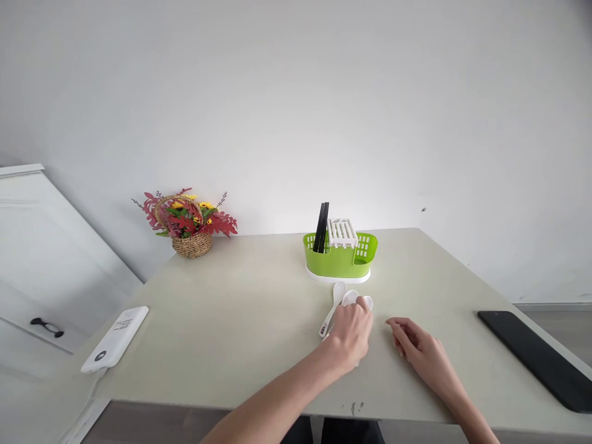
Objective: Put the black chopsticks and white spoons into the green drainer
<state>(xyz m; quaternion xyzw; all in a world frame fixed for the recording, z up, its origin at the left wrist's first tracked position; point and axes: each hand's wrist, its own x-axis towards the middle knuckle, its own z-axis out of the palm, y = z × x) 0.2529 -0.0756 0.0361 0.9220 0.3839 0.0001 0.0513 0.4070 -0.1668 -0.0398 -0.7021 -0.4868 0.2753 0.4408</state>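
Observation:
Near the table's front, my left hand [350, 330] is closed over a group of white soup spoons, its fingers curled down on one; the exact grip is hidden under the knuckles. One white spoon [339, 293] lies to its left with the handle toward me. The bowls of a second spoon [349, 297] and a third spoon [369, 302] show past the fingers. To the right, my right hand [419, 347] rests on the table, holding nothing, fingers loosely bent and thumb apart. Behind the spoons stands a green cutlery holder [340, 265] with black chopsticks [320, 228] upright in its left compartment.
A white slatted rack [343, 233] sits on the holder's middle. At the back left is a wicker basket of artificial flowers [192, 245]. A white power bank [115, 339] with a cable lies left, a black flat object [531, 357] right. The wall borders the table's [231, 333] far edge.

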